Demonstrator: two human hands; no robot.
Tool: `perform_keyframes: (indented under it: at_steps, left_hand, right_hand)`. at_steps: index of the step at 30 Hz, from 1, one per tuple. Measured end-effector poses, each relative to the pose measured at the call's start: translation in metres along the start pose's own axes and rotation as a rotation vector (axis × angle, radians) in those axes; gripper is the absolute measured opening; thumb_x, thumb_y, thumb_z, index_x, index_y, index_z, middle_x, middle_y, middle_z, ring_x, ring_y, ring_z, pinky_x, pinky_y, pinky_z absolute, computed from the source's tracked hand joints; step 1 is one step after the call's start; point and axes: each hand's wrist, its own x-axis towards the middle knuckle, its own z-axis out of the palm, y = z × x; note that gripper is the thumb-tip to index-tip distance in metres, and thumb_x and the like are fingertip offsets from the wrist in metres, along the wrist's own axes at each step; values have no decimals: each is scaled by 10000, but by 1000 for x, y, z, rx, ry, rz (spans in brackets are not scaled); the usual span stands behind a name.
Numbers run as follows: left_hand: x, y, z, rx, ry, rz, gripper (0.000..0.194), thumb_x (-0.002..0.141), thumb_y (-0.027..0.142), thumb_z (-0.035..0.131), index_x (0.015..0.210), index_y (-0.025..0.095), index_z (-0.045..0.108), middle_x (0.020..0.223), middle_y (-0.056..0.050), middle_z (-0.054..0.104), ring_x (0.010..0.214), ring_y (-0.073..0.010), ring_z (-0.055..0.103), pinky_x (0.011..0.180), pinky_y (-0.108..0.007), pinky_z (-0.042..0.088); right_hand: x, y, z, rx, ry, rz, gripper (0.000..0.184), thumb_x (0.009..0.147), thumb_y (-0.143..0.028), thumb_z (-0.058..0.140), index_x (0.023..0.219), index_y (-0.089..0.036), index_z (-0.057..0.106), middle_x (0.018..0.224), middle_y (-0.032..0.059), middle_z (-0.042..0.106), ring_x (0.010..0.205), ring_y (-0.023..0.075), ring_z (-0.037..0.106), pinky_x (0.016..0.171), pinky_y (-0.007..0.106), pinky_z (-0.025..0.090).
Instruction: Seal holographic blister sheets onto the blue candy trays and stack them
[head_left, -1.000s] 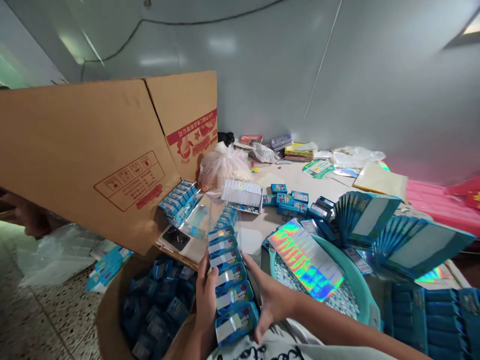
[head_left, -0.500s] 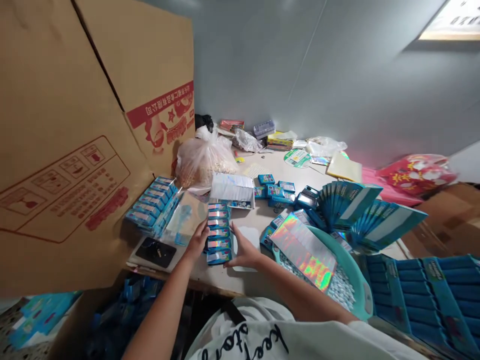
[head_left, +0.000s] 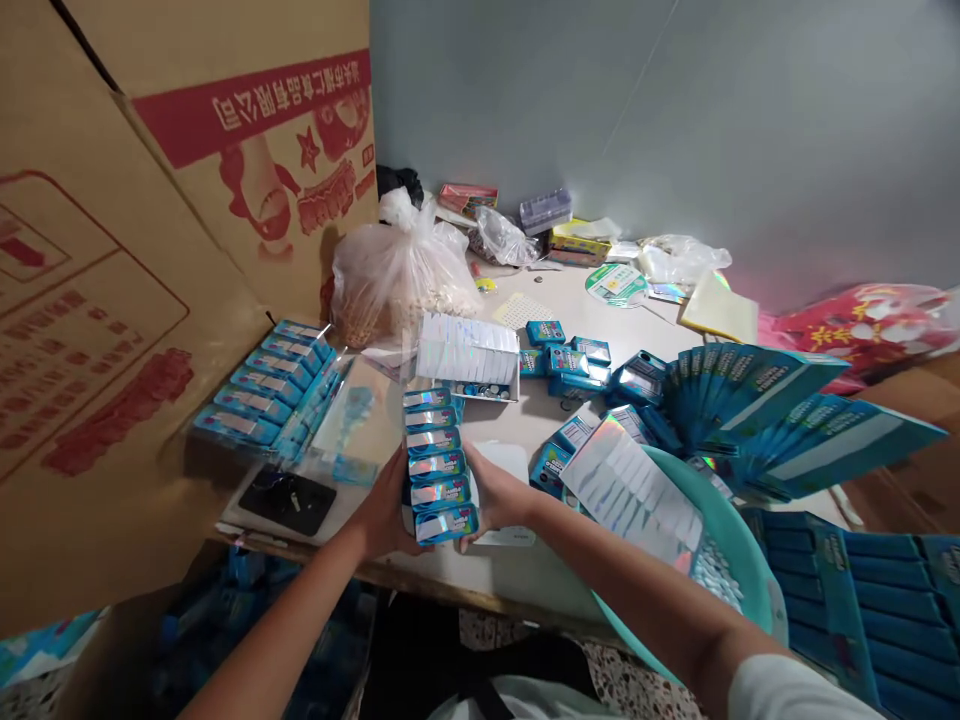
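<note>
A column of six blue foil-faced boxes (head_left: 439, 465) has risen from the tabletop (head_left: 540, 570) into both hands, just below centre. At far left, a cardboard carton (head_left: 150, 250) looms over rows of blue packs (head_left: 262, 385). The left hand (head_left: 382, 510) cups the column's near side, its fingers hidden behind it; the right hand (head_left: 495, 495) braces the far side, fingers (head_left: 471, 478) close together. Light, stiff and slick, the loose boxes call for a grip along both long sides. A teal basin (head_left: 739, 560) sits at right.
</note>
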Motion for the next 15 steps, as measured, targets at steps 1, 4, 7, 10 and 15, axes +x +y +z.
perform_keyframes:
  at_steps: [1, 4, 7, 10, 15]
  left_hand:
    - [-1, 0, 1, 33, -38, 22, 1263, 301, 291, 917, 1464, 252, 425, 1510, -134, 442, 1433, -414, 325, 1187, -532, 261]
    - [-12, -2, 3, 142, -96, 53, 1180, 457, 244, 883, 1504, 293, 341, 1449, -122, 510, 1348, -400, 458, 1138, -546, 351]
    - [-24, -8, 10, 109, 16, 41, 1137, 467, 247, 883, 1478, 294, 364, 1389, -118, 556, 1280, -401, 520, 1096, -553, 404]
    - [-32, -19, 26, 84, 93, 82, 1160, 469, 267, 897, 1481, 298, 331, 1421, -128, 518, 1290, -388, 512, 1078, -534, 430]
    - [-36, -39, 44, -9, 189, 74, 1300, 509, 417, 903, 1548, 269, 136, 1558, -173, 334, 1391, -388, 397, 1087, -536, 414]
  right_hand:
    - [-2, 2, 1, 12, -1, 4, 1557, 377, -672, 866, 1585, -200, 4, 1635, 200, 109, 1500, 401, 118, 1204, 518, 182]
    - [-11, 8, 8, 47, 34, 28, 1585, 380, -642, 886, 1579, -227, -64, 1647, 180, 60, 1509, 383, 94, 1207, 523, 183]
    - [-22, 12, 16, 94, 70, 52, 1532, 440, -578, 911, 1580, -232, -52, 1649, 173, 59, 1508, 365, 128, 1199, 519, 227]
    - [-27, 15, 17, 169, 67, 126, 1452, 476, -525, 921, 1585, -238, 28, 1625, 181, 193, 1473, 364, 261, 1162, 514, 318]
    - [-29, 13, 12, 70, 2, 237, 1477, 475, -520, 919, 1582, -269, -26, 1551, 189, 369, 1353, 394, 458, 1099, 555, 388]
